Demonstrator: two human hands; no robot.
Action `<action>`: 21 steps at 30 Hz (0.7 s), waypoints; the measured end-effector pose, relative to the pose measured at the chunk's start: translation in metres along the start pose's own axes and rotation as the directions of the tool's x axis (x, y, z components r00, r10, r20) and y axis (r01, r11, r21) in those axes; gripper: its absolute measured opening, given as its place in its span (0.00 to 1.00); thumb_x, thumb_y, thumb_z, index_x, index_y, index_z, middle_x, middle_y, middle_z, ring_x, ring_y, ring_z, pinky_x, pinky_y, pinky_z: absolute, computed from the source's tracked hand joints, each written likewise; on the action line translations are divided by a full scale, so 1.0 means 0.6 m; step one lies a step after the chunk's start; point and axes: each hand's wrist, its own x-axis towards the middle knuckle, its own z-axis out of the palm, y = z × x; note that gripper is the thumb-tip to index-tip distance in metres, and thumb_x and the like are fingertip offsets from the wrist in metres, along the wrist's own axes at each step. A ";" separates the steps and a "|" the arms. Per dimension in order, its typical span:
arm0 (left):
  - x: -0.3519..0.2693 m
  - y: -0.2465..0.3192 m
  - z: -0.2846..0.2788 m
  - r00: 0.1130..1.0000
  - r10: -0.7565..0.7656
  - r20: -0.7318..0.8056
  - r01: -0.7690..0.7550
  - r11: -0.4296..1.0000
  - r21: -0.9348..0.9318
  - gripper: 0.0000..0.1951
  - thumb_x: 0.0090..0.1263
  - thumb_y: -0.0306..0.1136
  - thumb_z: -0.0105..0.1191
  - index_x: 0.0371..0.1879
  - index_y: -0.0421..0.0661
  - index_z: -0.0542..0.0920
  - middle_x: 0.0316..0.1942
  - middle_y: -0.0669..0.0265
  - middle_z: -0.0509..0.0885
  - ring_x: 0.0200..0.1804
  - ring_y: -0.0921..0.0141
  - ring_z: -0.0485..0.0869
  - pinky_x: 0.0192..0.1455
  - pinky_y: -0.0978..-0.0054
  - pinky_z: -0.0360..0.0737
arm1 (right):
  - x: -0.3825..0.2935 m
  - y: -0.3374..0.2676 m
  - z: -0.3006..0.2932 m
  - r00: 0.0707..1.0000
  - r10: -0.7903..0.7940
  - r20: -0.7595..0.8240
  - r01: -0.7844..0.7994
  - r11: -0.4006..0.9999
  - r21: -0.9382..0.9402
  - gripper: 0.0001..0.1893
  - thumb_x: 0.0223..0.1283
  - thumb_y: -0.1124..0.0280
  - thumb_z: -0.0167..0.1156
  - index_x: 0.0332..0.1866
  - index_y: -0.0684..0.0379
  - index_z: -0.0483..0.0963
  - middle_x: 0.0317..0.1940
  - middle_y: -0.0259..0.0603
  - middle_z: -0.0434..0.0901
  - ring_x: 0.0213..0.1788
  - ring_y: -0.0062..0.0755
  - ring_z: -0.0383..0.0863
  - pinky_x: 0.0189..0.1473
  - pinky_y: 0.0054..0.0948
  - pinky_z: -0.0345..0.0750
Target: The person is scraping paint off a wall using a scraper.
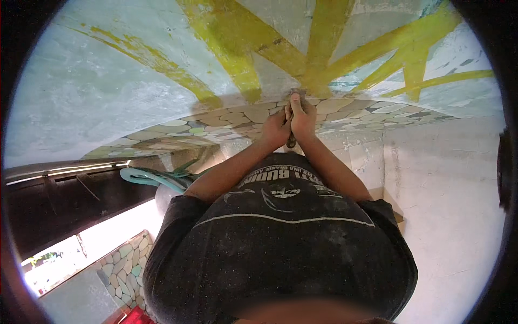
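Note:
In front of me a pale blue-green wall point(105, 93) carries broad yellow painted stripes point(315, 73) that fan outward. Below the paint runs a band of flat stone-like pattern point(234, 117). A scraper point(298, 91) has its blade against the wall, where the stripes meet near the top of that band. My right hand point(303, 119) grips it, with the thumb extended toward the blade. Close against it, my left hand point(276, 129) is wrapped around the lower part of the handle. The handle's end point(291, 143) shows below both hands.
A bare whitish wall point(441, 182) stands to my right. At left are a curved teal item point(149, 176), a dark beam point(81, 198) and a bright opening point(121, 222). Lower left shows a stone-patterned surface point(125, 263) and something red point(137, 316).

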 end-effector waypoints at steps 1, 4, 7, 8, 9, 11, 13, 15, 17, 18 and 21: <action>0.004 0.017 -0.006 1.000 0.005 -0.003 -0.005 1.000 -0.001 0.17 0.71 0.42 0.49 0.45 0.39 0.76 0.35 0.41 0.82 0.40 0.42 0.82 0.41 0.49 0.77 | 0.000 -0.017 0.005 1.000 0.012 -0.017 -0.011 1.000 0.020 0.23 0.74 0.56 0.52 0.23 0.60 0.68 0.17 0.31 0.69 0.21 0.21 0.66 0.26 0.25 0.63; 0.000 0.042 -0.014 0.995 0.043 -0.088 -0.042 0.999 0.012 0.17 0.70 0.42 0.49 0.43 0.38 0.77 0.35 0.41 0.82 0.40 0.43 0.82 0.41 0.50 0.78 | 0.003 -0.077 0.015 0.996 -0.086 0.028 0.084 0.995 0.060 0.23 0.74 0.56 0.52 0.23 0.60 0.68 0.17 0.32 0.69 0.21 0.21 0.66 0.25 0.25 0.63; 0.001 0.033 -0.009 0.999 0.027 -0.047 -0.028 0.999 -0.020 0.16 0.70 0.41 0.50 0.43 0.38 0.77 0.34 0.41 0.82 0.39 0.42 0.82 0.39 0.50 0.77 | -0.004 -0.045 0.006 1.000 -0.027 0.012 0.028 0.999 -0.022 0.23 0.73 0.56 0.52 0.22 0.59 0.68 0.17 0.32 0.69 0.21 0.21 0.67 0.25 0.25 0.63; -0.006 0.024 -0.005 1.000 -0.018 -0.016 0.018 1.000 0.021 0.16 0.70 0.41 0.50 0.43 0.37 0.77 0.34 0.41 0.82 0.38 0.42 0.82 0.39 0.50 0.77 | -0.005 -0.034 0.003 0.999 -0.033 0.006 0.033 0.999 -0.021 0.23 0.73 0.56 0.52 0.22 0.59 0.68 0.17 0.32 0.69 0.21 0.21 0.67 0.25 0.25 0.63; -0.007 0.026 -0.005 0.998 -0.062 0.010 0.061 0.996 0.064 0.16 0.70 0.41 0.50 0.43 0.37 0.77 0.33 0.41 0.82 0.38 0.42 0.81 0.38 0.49 0.77 | -0.007 -0.035 0.005 1.000 0.015 0.003 -0.015 0.999 -0.037 0.23 0.73 0.56 0.52 0.22 0.60 0.68 0.16 0.32 0.69 0.21 0.21 0.67 0.25 0.25 0.63; 0.001 0.032 -0.005 0.997 0.037 -0.074 -0.034 0.999 0.039 0.16 0.71 0.40 0.49 0.42 0.37 0.77 0.33 0.42 0.82 0.38 0.42 0.81 0.38 0.49 0.77 | 0.006 -0.039 0.005 0.998 0.056 -0.007 -0.056 0.997 -0.051 0.24 0.73 0.55 0.52 0.21 0.60 0.68 0.16 0.32 0.68 0.20 0.21 0.66 0.25 0.25 0.63; -0.004 0.049 -0.013 0.980 0.107 -0.167 -0.105 0.994 0.016 0.16 0.71 0.40 0.49 0.42 0.37 0.77 0.32 0.42 0.82 0.38 0.42 0.81 0.38 0.49 0.77 | 0.001 -0.091 0.024 0.999 -0.035 0.025 0.035 0.999 0.005 0.23 0.72 0.56 0.54 0.24 0.62 0.72 0.16 0.31 0.71 0.19 0.22 0.68 0.24 0.26 0.65; 0.008 0.071 -0.030 0.978 0.117 -0.170 -0.136 0.985 -0.107 0.15 0.71 0.40 0.49 0.39 0.37 0.77 0.32 0.43 0.82 0.38 0.42 0.81 0.39 0.49 0.76 | 0.001 -0.103 0.028 0.998 -0.057 0.013 0.057 0.998 -0.001 0.22 0.72 0.56 0.54 0.24 0.63 0.72 0.16 0.31 0.71 0.19 0.22 0.68 0.24 0.26 0.65; -0.003 0.036 -0.016 0.986 0.096 -0.140 -0.104 0.993 -0.055 0.14 0.71 0.39 0.50 0.40 0.38 0.77 0.31 0.43 0.82 0.38 0.42 0.81 0.39 0.48 0.76 | 0.000 -0.085 0.025 0.996 -0.090 0.004 0.090 0.996 -0.005 0.22 0.72 0.57 0.54 0.24 0.63 0.72 0.16 0.31 0.71 0.20 0.22 0.69 0.24 0.27 0.65; -0.003 0.024 -0.007 0.991 0.077 -0.106 -0.078 0.997 -0.003 0.13 0.71 0.38 0.50 0.40 0.38 0.77 0.31 0.43 0.82 0.37 0.42 0.81 0.38 0.48 0.76 | -0.001 -0.047 0.010 0.999 -0.044 -0.003 0.044 0.998 -0.034 0.22 0.72 0.57 0.54 0.24 0.63 0.72 0.16 0.31 0.71 0.20 0.22 0.69 0.24 0.26 0.65; -0.001 0.013 -0.005 0.981 0.140 -0.135 -0.135 0.990 0.045 0.14 0.71 0.40 0.49 0.41 0.39 0.77 0.32 0.42 0.82 0.38 0.41 0.81 0.38 0.48 0.76 | 0.003 -0.053 0.015 0.999 -0.033 -0.014 0.032 0.997 -0.066 0.23 0.72 0.57 0.54 0.23 0.62 0.71 0.16 0.32 0.70 0.20 0.22 0.69 0.25 0.27 0.65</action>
